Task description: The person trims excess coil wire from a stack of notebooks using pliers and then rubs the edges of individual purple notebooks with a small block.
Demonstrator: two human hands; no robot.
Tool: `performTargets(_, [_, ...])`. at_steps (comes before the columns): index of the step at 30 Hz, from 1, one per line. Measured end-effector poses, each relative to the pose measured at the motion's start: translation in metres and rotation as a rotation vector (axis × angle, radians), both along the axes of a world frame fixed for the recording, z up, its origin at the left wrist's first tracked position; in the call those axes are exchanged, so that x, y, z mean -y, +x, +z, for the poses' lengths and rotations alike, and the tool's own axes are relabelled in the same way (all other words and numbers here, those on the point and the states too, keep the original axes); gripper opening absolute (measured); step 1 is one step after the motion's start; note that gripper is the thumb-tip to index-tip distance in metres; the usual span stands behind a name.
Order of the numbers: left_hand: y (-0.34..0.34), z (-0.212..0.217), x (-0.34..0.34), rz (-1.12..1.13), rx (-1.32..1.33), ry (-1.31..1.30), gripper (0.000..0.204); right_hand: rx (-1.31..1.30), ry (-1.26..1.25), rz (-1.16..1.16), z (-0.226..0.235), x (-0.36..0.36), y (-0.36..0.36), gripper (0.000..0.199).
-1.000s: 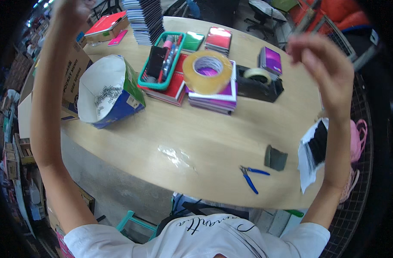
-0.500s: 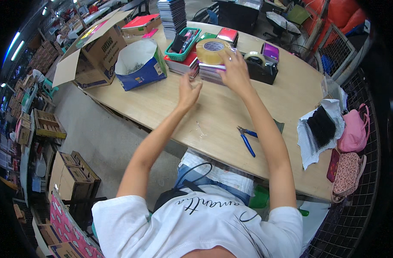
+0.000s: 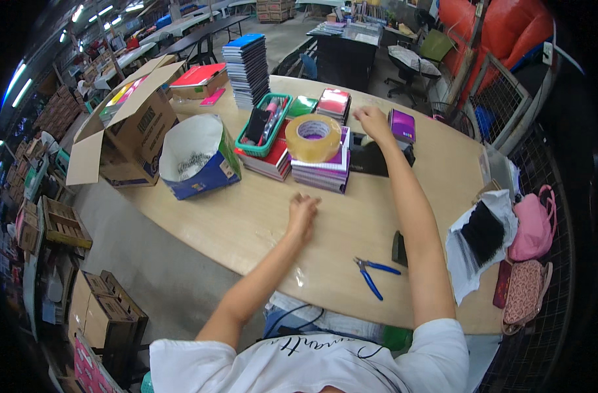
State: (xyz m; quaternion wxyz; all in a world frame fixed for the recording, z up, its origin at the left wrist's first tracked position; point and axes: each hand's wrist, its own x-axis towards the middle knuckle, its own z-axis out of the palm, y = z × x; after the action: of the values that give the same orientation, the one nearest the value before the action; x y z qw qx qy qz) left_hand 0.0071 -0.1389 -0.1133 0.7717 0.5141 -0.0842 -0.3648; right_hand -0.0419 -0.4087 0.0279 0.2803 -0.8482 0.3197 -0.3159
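Note:
My left hand [image 3: 303, 216] hovers over the near part of the table, its fingers loosely bent and apart, with nothing seen in them. Farther off, my right hand [image 3: 372, 124] is curled above a black tape dispenser [image 3: 372, 159]; I cannot make out whether it pinches anything. A large roll of clear tape [image 3: 288, 139] lies on a stack of purple notebooks [image 3: 319, 177], just left of the dispenser. Close to my right forearm are blue-handled cutters [image 3: 371, 278] and a small dark object [image 3: 399, 249].
Left of the notebooks stand a green basket [image 3: 236, 142] on red notebooks [image 3: 265, 162], a blue-and-white bag [image 3: 200, 188] and an open carton [image 3: 137, 134]. A tall notebook stack [image 3: 248, 75] rises behind. On the right lie black wire pieces on paper [image 3: 485, 232] and pink pouches [image 3: 533, 226].
My right hand has left the tape roll and moved right, over the dispenser. My left hand has drawn back from the notebook stacks. The view has tilted up.

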Motion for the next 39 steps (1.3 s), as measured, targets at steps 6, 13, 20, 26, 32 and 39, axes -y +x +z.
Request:
performTargets(6, [-0.002,0.023,0.016,-0.066,-0.570,-0.182,0.016,-0.692,0.782,0.316,-0.003,0.060,0.093,0.054])
performTargets(13, [0.006,0.063,0.043,0.038,-0.496,-0.046,0.024,-0.650,0.888,0.646,-0.030,0.045,0.114,0.084])
performTargets(20, [0.017,0.057,0.045,-0.103,-0.465,-0.233,0.033,-0.745,0.919,0.580,-0.030,0.040,0.130,0.082])
performTargets(26, [0.015,0.081,0.015,-0.107,-0.493,-0.055,0.031,-0.814,0.838,0.541,-0.028,0.020,0.126,0.080])
performTargets(32, [0.015,0.090,-0.014,-0.187,-0.473,-0.017,0.033,-0.819,0.783,0.478,-0.031,-0.007,0.111,0.079])
performTargets(39, [0.010,0.095,-0.044,-0.346,-0.478,0.026,0.055,-0.765,0.780,0.377,-0.034,-0.030,0.062,0.077])
